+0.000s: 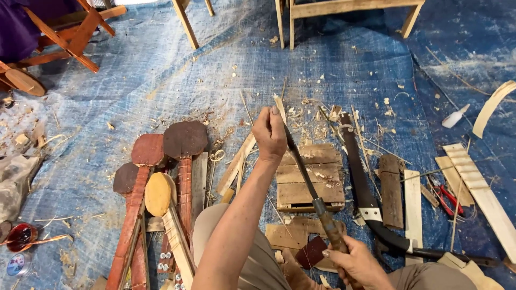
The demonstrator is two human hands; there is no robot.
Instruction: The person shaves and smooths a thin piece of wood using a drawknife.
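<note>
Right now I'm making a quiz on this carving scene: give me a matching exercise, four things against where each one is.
Things:
1. thin wood strip
2. knife
3. red-handled pliers
4. small wooden pallet

Places:
A. on the tarp at the right, among pale slats
B. handle in the right hand
C. pinched in the left hand
D. on the tarp under the blade

Pairs: 1-C, 2-B, 3-A, 4-D

The left hand (270,134) hides most of the wood strip (279,104).

Pale raw wooden stick (279,107), dull metal blade (301,164), woven plastic tarp (177,80)
</note>
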